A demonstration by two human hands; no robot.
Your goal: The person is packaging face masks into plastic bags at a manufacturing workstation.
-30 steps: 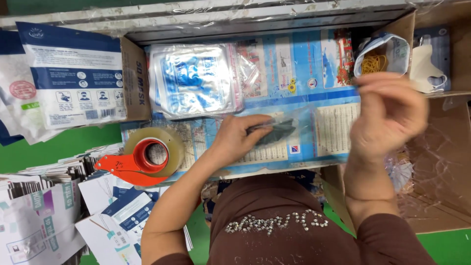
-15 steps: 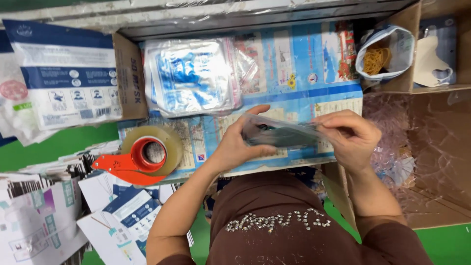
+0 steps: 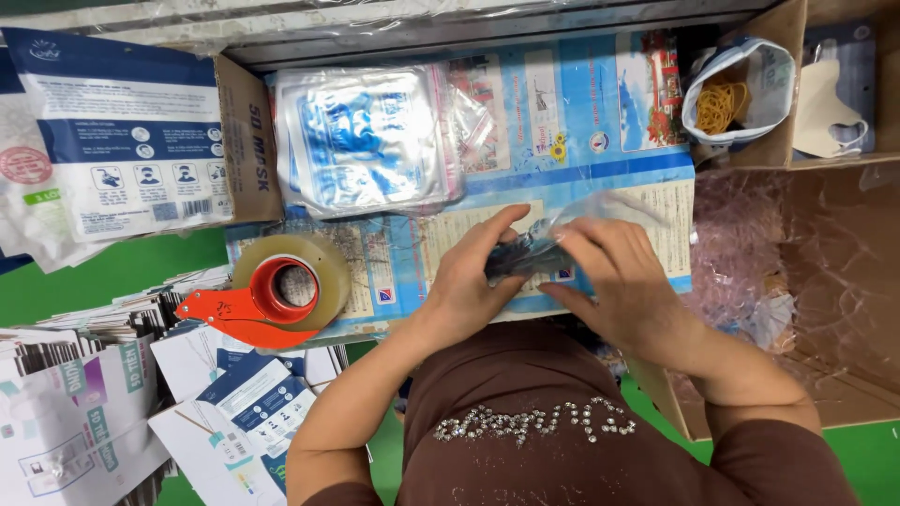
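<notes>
At the far left a flat box (image 3: 112, 141) with blue and white print lies on the green table (image 3: 131, 267), and below it there are stacks of folded cartons (image 3: 84, 412). Next comes a tape dispenser (image 3: 272, 300) with a red handle and a roll of clear tape, resting on a blue printed sheet (image 3: 600, 112). Above it sits a pile of clear bags (image 3: 361, 136) with blue print.

In the middle, the left hand (image 3: 469, 281) and the right hand (image 3: 623, 281) meet over the sheet. Both close on 1 small dark item inside a clear plastic bag (image 3: 525, 253). The left fingers are curled around its left end, thumb on top; the right fingers are bent over its right end and press it. The bag is held just above the sheet, in front of the person's chest.

I judge that the bag is light, soft and slippery, so it bends easily; it is better to pinch it at the 2 ends, not in the middle.

To the right is a small bag of yellow rubber bands (image 3: 727, 98), a white mask (image 3: 830, 112) and an open cardboard box (image 3: 825, 281) with crumpled film inside
</notes>
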